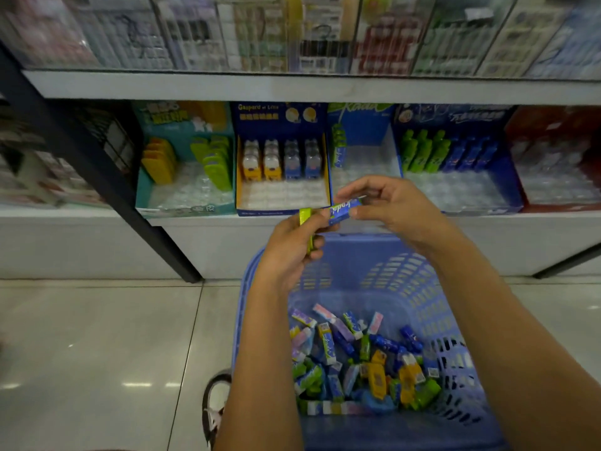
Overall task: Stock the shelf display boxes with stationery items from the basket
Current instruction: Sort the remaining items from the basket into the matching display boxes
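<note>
A blue plastic basket [432, 307] stands on the floor below me, with several small stationery packs [361, 362] in blue, green, yellow and pink lying in its bottom. Above its far rim both hands meet. My left hand [289, 252] grips green packs [307, 229], and its fingertips also touch a blue and green pack [343, 210]. My right hand [393, 209] pinches that pack's other end. Behind the hands, the low shelf holds open display boxes: a teal one [146, 193], a dark blue one [283, 203], a light blue one [364, 131] and another blue one [514, 193].
A red display box [553, 125] sits at the far right of the shelf. The upper shelf [292, 87] carries blurred hanging packs. A black shelf post [107, 177] slants down at the left. My shoe [216, 405] rests on the tiled floor [97, 353] beside the basket.
</note>
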`<state>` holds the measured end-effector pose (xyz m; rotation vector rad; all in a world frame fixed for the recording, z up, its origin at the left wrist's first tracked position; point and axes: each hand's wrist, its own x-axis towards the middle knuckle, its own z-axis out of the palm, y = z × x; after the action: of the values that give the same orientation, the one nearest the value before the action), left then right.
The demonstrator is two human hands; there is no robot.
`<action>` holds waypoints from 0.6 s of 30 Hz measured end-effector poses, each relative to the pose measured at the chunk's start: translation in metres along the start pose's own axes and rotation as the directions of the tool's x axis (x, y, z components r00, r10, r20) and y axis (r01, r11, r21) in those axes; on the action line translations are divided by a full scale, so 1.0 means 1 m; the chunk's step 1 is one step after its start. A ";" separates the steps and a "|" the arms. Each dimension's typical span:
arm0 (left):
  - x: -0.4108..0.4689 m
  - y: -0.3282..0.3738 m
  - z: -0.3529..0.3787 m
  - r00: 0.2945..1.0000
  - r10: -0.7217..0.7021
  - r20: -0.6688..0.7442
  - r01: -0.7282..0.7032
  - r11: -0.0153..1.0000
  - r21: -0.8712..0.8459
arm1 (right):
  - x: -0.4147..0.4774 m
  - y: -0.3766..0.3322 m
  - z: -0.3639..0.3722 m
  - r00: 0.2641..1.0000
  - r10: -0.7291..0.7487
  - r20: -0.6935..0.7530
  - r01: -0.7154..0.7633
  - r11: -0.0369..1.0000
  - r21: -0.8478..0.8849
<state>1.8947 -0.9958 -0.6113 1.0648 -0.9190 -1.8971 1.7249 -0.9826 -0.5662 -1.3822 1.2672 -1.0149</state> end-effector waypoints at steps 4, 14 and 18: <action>0.006 0.001 0.001 0.976 0.201 -0.085 -0.196 0.978 0.069 | 0.020 -0.004 0.008 0.990 0.093 -0.109 -0.076 0.986 0.151; 0.012 0.004 -0.001 0.952 0.129 -0.278 -0.127 0.992 0.025 | 0.084 0.014 -0.021 0.863 -0.143 -0.484 -0.016 0.951 -0.310; 0.012 0.006 -0.001 0.956 0.105 -0.273 -0.111 0.994 -0.004 | 0.097 0.027 -0.023 0.880 -0.184 -0.439 0.012 0.931 -0.366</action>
<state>1.8931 -1.0090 -0.6108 1.2033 -0.7823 -1.6179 1.7084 -1.0813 -0.5917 -1.5373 1.8245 -1.2904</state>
